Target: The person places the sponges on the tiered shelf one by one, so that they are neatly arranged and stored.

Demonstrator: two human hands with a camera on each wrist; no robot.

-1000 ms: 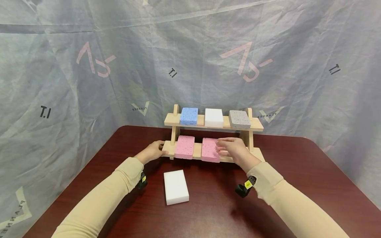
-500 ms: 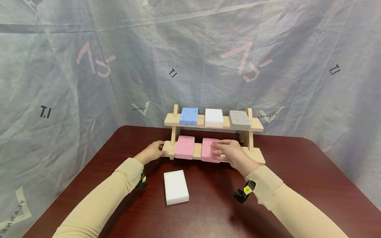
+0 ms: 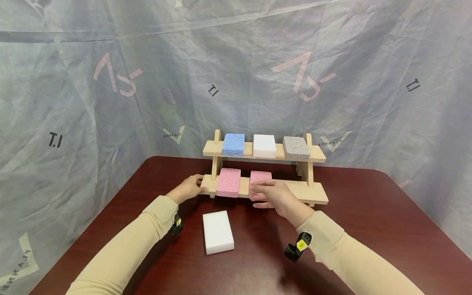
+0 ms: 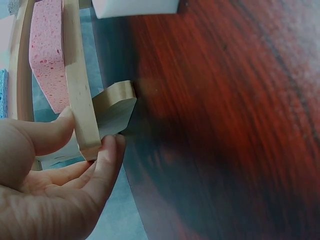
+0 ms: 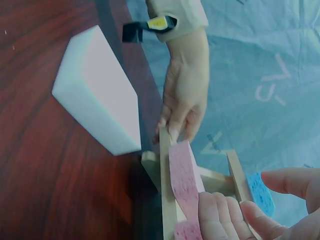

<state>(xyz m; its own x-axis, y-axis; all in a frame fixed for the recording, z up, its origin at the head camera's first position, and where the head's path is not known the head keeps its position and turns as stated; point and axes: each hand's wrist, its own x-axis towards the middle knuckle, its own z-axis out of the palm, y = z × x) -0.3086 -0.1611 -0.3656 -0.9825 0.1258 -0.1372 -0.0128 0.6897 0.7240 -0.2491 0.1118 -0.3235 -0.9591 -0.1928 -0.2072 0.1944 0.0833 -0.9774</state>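
In the head view my left hand (image 3: 188, 188) grips the left end of the lower board of a two-tier wooden rack (image 3: 307, 192); the left wrist view has the thumb (image 4: 55, 132) on top and fingers underneath. My right hand (image 3: 274, 196) is over the right pink sponge (image 3: 260, 175), its fingers extended to the left and partly covering it. Beside that sponge, on the same board, lies another pink sponge (image 3: 228, 182). The right wrist view catches the right hand's fingers (image 5: 220, 215) close by the pink sponges. A white foam block (image 3: 218, 232) lies flat on the table before the rack.
On the upper board sit a blue sponge (image 3: 234, 144), a white block (image 3: 264, 146) and a grey sponge (image 3: 296, 148). The dark red table (image 3: 368, 229) carries the rack near its back edge. A grey printed sheet (image 3: 236, 73) hangs behind.
My right hand has moved left and toward me across the right pink sponge, uncovering the right part of the lower board. The left hand keeps its grip; sponges and blocks stay put.
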